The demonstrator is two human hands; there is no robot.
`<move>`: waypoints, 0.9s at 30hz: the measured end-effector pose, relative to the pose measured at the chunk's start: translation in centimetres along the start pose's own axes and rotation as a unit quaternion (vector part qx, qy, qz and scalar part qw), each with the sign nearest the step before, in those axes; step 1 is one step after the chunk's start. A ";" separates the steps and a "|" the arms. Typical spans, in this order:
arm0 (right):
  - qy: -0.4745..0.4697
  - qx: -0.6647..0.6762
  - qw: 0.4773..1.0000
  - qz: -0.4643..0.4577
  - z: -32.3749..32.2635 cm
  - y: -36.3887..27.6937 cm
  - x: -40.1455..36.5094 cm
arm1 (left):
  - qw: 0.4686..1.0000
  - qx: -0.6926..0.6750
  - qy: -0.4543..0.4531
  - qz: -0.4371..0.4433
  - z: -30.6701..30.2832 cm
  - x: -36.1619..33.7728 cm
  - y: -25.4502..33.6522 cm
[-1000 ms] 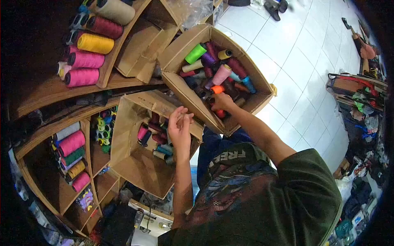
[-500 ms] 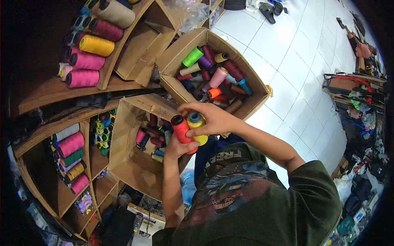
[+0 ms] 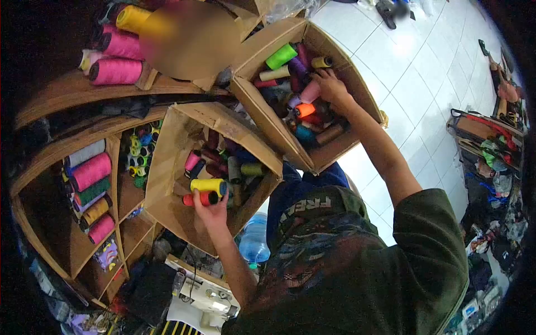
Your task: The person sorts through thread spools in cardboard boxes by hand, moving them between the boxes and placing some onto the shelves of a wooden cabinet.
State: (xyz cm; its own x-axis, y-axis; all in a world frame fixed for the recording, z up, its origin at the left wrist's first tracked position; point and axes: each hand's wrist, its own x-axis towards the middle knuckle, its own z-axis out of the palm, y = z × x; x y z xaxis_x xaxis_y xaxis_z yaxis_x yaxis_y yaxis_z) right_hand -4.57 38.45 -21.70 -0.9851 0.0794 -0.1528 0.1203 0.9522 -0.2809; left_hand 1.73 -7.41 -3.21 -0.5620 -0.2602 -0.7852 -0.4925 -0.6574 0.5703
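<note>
My left hand [image 3: 212, 213] is inside the lower cardboard box [image 3: 170, 134], its fingers around a yellow thread spool [image 3: 206, 186] and a red thread spool [image 3: 196, 199]. Both spools lie side by side, roughly level, above other spools. My right hand [image 3: 333, 90] reaches into the upper cardboard box [image 3: 259, 103]. Its fingers curl over the end of a pink thread spool [image 3: 310, 93]; their tips are partly hidden. Around it lie a bright green spool [image 3: 281, 56], a cream spool [image 3: 274, 73], an orange spool [image 3: 305, 110] and a gold spool [image 3: 321, 62].
Wooden shelves [image 3: 114, 153] on the left carry pink spools [image 3: 92, 171] and other colours. A blue water jug [image 3: 254, 240] and a white sewing machine [image 3: 209, 301] stand below the lower box. White floor tiles [image 3: 416, 84] extend to the right.
My right hand has left the yellow spool and moved into the upper box. My left hand has lowered the red and yellow spools into the lower box, tipping them sideways. The view has shifted.
</note>
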 end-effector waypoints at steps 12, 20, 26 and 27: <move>-0.006 0.175 0.985 -0.003 -11.4 -4.9 -6.1 | 0.917 0.265 -0.072 0.288 6.0 -3.0 0.3; 0.161 0.282 0.945 -0.044 -22.0 -16.5 -12.5 | 0.792 0.342 -0.477 0.170 15.5 -8.7 -0.5; 0.304 0.265 0.906 -0.132 -22.7 -21.7 -14.3 | 0.801 0.293 -0.473 0.222 14.4 -10.1 1.6; 0.310 0.244 0.908 -0.142 -22.9 -22.1 -14.4 | 0.802 0.283 -0.477 0.223 14.0 -10.6 2.2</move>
State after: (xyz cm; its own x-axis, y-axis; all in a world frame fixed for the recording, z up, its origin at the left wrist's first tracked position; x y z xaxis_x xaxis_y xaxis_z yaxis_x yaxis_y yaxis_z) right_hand 4.13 23.00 8.41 -0.8463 0.1460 0.5124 -0.2587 0.7281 -0.6348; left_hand -2.67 3.79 9.72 -0.8859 0.4561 -0.0843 -0.1718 -0.1539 0.9730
